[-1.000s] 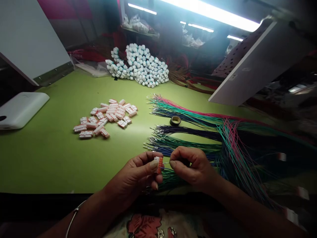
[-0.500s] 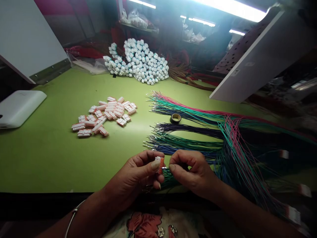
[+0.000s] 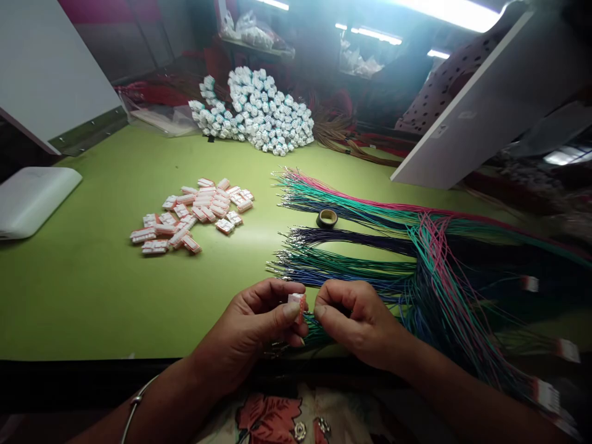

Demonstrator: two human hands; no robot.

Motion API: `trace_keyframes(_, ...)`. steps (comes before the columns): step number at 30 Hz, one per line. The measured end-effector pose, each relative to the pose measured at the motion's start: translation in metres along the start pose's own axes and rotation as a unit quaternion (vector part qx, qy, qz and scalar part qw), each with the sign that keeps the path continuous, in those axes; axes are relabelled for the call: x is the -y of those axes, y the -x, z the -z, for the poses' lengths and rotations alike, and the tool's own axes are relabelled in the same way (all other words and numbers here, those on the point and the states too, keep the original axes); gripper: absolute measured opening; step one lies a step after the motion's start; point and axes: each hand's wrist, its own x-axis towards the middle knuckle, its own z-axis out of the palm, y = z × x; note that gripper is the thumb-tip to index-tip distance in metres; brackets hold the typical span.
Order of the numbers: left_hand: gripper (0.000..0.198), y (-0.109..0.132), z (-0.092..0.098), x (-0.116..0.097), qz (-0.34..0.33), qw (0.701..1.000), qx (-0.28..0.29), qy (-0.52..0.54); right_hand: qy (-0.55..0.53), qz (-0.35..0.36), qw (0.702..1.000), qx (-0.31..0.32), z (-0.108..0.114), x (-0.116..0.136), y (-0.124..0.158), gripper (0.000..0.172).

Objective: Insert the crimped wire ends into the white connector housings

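Observation:
My left hand (image 3: 256,327) pinches a small white and orange connector (image 3: 297,304) between thumb and fingers near the table's front edge. My right hand (image 3: 356,320) is closed in a pinch on a thin wire, its fingertips pressed right against the connector's face. Green wires (image 3: 319,336) trail out beneath both hands. Bundles of blue, green, pink and dark wires (image 3: 370,259) with metal tips fan out to the right of my hands.
A loose pile of white and orange connectors (image 3: 189,216) lies on the green table (image 3: 92,290). A big heap of white connectors (image 3: 259,111) sits at the back. A small tape roll (image 3: 327,217) lies among the wires. White device (image 3: 32,197) at left; slanted white board (image 3: 472,117) at right.
My right hand has moved left until its fingertips meet the connector; the bare stretch of wire seen between them a second ago is gone. The left hand has stayed put.

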Motion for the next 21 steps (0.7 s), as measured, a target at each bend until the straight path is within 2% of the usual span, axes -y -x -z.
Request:
trace_keyframes(7, 0.018, 0.0013, -0.0006, 0.0010, -0.011, 1.000, -0.005, -0.022, -0.028, -0.020, 0.999, 0.016, -0.0001, -0.0003, -0.0011, 0.021)
trace_keyframes(21, 0.018, 0.0028, 0.0006, 0.0048, -0.022, 0.998, 0.019, -0.056, -0.036, 0.006, 0.999, 0.011, -0.0065, 0.0032, 0.0019, 0.023)
